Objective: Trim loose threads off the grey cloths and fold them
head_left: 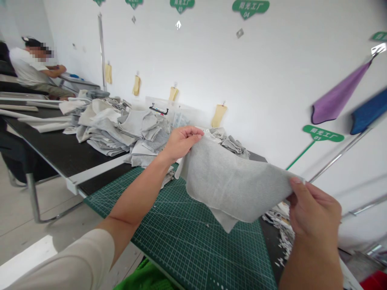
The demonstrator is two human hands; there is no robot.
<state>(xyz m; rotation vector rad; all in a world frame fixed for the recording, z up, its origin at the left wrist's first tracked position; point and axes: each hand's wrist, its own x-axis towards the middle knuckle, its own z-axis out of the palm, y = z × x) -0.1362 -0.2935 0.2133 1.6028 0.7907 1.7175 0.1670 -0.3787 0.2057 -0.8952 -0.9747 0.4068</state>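
A piece of light grey cloth (231,179) hangs stretched between my two hands above a green cutting mat (193,241). My left hand (183,141) pinches its upper left corner between thumb and fingers. At the cloth's right end, my right hand (313,207) is closed on the other corner. The cloth sags in the middle, and a pointed flap hangs from its lower edge. Behind my left hand lies a big heap of grey and white cloths (136,125).
More folded cloths (232,145) lie behind the held cloth. White scraps (282,229) are scattered right of the mat. A clear plastic box (181,114) stands by the wall. At the far left a person (27,68) sits at another table. A chair (30,173) stands left.
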